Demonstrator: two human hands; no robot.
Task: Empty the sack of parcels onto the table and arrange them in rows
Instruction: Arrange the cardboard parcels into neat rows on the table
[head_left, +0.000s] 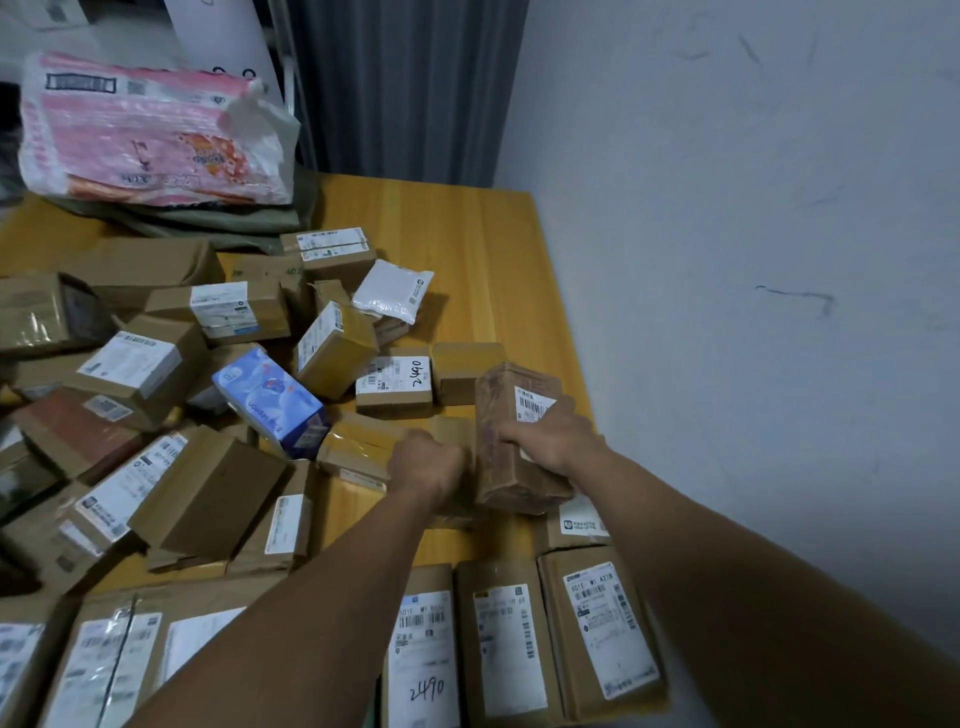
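Nearest us, a row of labelled brown cardboard parcels (509, 644) lines the near edge of the yellow wooden table (467, 234). Our right hand (550, 439) curls round a taped brown parcel (511, 467), tilted, at the table's right side. Our left hand (428, 465) is just beside it, fingers hidden; we cannot tell its grip. A loose parcel heap (171, 374) covers the table's left half. An olive-green cloth sack (234, 226) lies flat at the table's far edge.

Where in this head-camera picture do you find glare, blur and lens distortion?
Head view: tape glare on the taped parcel beside the left hand; blurred labels bottom left; brown parcel in the right hand sharp; wide-angle lens bends the table edge; light dim, shadows soft.
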